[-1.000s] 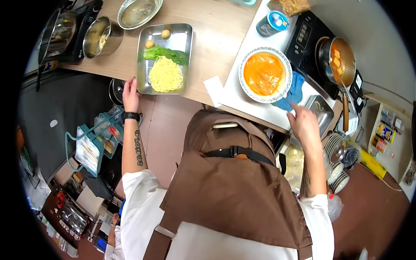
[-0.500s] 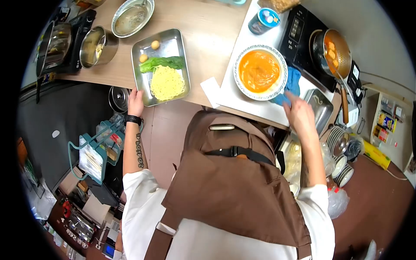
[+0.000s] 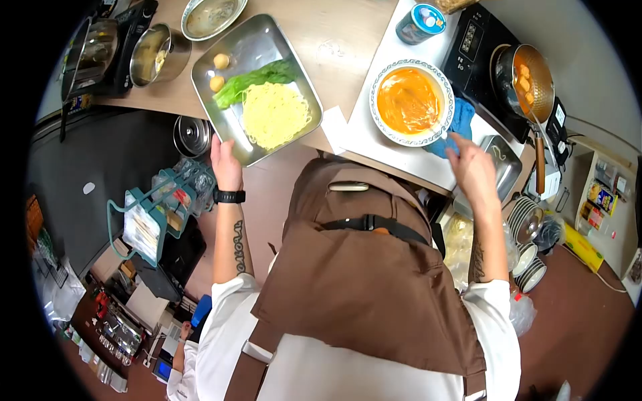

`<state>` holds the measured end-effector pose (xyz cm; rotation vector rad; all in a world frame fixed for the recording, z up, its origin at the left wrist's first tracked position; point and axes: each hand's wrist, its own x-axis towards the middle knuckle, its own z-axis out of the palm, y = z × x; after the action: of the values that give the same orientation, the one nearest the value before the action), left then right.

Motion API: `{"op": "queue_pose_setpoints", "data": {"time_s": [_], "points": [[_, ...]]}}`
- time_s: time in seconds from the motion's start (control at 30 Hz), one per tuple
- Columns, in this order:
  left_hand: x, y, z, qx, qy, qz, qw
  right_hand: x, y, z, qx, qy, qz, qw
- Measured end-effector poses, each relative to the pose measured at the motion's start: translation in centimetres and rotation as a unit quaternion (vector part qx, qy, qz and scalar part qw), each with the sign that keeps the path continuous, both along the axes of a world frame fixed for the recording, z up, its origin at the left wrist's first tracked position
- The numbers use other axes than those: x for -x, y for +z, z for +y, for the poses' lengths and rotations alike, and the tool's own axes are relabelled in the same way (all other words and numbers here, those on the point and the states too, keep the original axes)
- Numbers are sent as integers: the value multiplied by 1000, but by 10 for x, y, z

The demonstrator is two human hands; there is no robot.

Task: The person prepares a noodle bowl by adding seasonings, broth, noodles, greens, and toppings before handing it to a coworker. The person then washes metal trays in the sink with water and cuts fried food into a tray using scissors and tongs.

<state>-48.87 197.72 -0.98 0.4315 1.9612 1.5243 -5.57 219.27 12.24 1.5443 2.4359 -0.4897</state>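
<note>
My left hand (image 3: 227,164) grips the near left corner of a metal tray (image 3: 207,107), which is held up and turned at an angle over the table edge. In the tray lie yellow noodles (image 3: 273,115), green lettuce leaves (image 3: 257,81) and two small round balls (image 3: 219,72). My right hand (image 3: 475,172) is closed by the near right rim of a patterned bowl (image 3: 376,120) of orange soup (image 3: 408,100). Its fingertips pinch something small and pale at the rim that I cannot make out. A blue cloth (image 3: 461,121) lies beside the bowl.
A pan (image 3: 543,77) with orange chunks sits on the right cooker (image 3: 471,40). A blue tin (image 3: 420,23) stands behind the bowl. A steel pot (image 3: 159,57) and another bowl (image 3: 212,17) are at the upper left. Another person's arm (image 3: 180,354) shows at the lower left.
The tray has risen off the table, shifted right and rotated with my left hand. My right hand stays by the bowl rim, and the soup surface looks stirred. Another person's arm has come into view.
</note>
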Motion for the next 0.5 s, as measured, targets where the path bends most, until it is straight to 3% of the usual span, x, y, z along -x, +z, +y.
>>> {"op": "queue_pose_setpoints", "data": {"time_s": [0.07,0.1,0.23,0.4,0.43,0.5], "points": [[-9,12,9,31,2,82,996,-18,8,4,-20,16,-43,999],[-14,21,16,4,5,44,999,-15,20,2,28,-10,-53,998],[-28,32,25,5,-9,45,999,-2,-2,10,-8,-3,32,999],[-42,39,38,-32,26,30,999,-9,15,4,63,16,-36,997],[-43,39,38,-21,11,41,999,-7,2,7,23,18,15,999],[-43,43,36,1,-17,63,998,-18,-2,11,-9,1,-5,1000]]}}
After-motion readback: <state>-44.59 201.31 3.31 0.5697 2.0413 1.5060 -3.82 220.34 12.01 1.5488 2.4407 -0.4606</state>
